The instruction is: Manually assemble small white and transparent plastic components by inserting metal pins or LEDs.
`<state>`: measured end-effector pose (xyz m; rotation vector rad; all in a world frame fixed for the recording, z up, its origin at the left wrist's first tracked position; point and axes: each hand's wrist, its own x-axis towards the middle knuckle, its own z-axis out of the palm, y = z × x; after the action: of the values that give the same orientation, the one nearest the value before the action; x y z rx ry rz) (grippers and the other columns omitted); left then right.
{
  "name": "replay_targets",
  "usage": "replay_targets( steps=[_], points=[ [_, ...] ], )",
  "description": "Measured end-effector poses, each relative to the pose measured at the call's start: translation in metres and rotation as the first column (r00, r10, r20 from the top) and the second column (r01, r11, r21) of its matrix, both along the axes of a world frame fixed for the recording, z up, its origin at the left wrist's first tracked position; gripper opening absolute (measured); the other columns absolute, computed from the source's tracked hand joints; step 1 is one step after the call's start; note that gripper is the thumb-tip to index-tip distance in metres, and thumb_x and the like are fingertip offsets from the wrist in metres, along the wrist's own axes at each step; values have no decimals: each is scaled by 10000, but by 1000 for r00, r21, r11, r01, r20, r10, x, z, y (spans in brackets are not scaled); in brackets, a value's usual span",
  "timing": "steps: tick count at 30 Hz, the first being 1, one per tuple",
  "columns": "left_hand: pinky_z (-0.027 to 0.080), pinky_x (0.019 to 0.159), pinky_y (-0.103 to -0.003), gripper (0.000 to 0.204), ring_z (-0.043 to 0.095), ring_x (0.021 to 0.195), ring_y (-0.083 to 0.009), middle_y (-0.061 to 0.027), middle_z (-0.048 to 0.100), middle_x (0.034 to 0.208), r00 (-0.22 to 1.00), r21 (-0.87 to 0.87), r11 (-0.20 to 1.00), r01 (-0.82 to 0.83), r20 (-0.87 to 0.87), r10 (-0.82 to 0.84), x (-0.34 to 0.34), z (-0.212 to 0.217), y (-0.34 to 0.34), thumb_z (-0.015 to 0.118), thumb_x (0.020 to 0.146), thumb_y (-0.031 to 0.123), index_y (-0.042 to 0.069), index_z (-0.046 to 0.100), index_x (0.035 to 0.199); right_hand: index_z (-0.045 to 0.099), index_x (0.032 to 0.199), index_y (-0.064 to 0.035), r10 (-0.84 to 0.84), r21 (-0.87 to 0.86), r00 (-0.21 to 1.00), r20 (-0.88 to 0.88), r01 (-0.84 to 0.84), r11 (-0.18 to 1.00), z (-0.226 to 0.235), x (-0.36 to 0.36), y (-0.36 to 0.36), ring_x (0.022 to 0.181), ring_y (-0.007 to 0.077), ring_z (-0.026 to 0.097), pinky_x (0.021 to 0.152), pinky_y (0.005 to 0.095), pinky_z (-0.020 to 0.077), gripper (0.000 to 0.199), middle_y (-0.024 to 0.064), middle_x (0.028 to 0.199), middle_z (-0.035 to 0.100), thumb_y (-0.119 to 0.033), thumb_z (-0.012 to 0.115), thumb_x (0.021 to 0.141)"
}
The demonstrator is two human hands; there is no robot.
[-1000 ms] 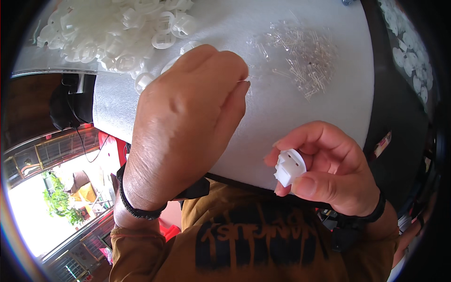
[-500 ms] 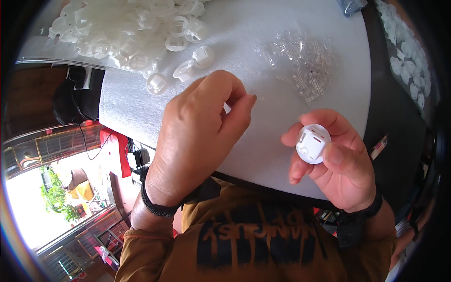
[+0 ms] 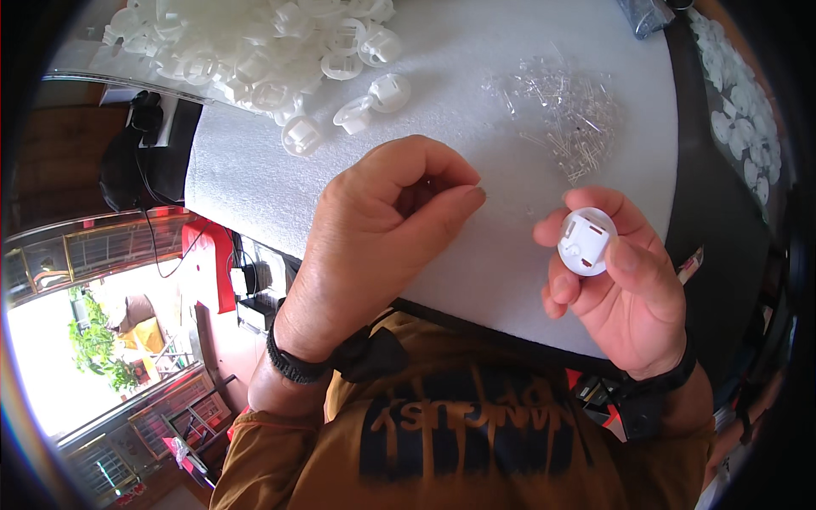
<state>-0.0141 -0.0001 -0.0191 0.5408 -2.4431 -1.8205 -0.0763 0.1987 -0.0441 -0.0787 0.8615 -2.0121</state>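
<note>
A person stands over a table covered with a white foam sheet, seen from above their head.

Their right hand is raised near the near edge of the sheet, at its right side. Its thumb and fingers are clamped around a small round white plastic cap, held with its slotted face turned up toward the viewer.

Their left hand hovers above the middle of the near edge, just left of the cap and apart from it. The thumb and forefinger are pinched together at the tips and the other fingers are curled in; if something thin sits in the pinch, it is too small to tell. A dark band circles each wrist.

On the sheet beyond the right hand, toward the far right corner, lies a loose scatter of tiny clear parts with thin wire legs. At the far left corner sits a heap of white plastic caps like the one being held, with a few strays spilling toward the middle. Past the sheet's right edge, on a dark surface, more small white pieces lie in a row.
</note>
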Motion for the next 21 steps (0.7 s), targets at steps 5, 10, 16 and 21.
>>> replay_targets(
  steps=[5, 10, 16, 21],
  points=[
    [374, 491, -165, 83, 471, 543, -32, 7, 552, 694, 999, 10, 1000, -27, 38, 26, 16, 0, -1, 584, 806, -12, 4, 590, 887, 403, 1234, -14, -14, 5, 1000, 23, 14, 1000, 1, -2, 0, 753, 191, 603, 651, 347, 501, 440, 199, 1097, 555, -194, 529, 854],
    [399, 502, -169, 121, 495, 523, -58, -48, 573, 705, 993, 444, 891, -96, 99, 57, 22, 11, 3, 518, 789, -58, -28, 580, 889, 397, 1237, -11, -1, -15, 1000, 14, 1, 1000, -1, -1, 1, 771, 192, 606, 649, 352, 499, 445, 200, 1115, 545, -194, 530, 854],
    [440, 546, -191, 150, 546, 546, -93, -107, 606, 749, 995, 586, 809, -32, 98, -31, 19, 14, 10, 502, 792, -63, -36, 565, 925, 401, 1232, -9, 15, 15, 999, -50, -15, 1000, -1, 0, 0, 783, 223, 622, 690, 363, 526, 454, 219, 1133, 527, -160, 566, 837],
    [440, 547, -187, 136, 542, 566, -77, -98, 609, 773, 999, 560, 828, 31, 17, -48, 22, 10, 14, 524, 820, -29, -32, 572, 947, 407, 1236, -39, 7, 24, 999, -54, -5, 1000, 0, 2, -2, 825, 242, 630, 735, 369, 540, 457, 237, 1155, 506, -148, 583, 828]
  ],
)
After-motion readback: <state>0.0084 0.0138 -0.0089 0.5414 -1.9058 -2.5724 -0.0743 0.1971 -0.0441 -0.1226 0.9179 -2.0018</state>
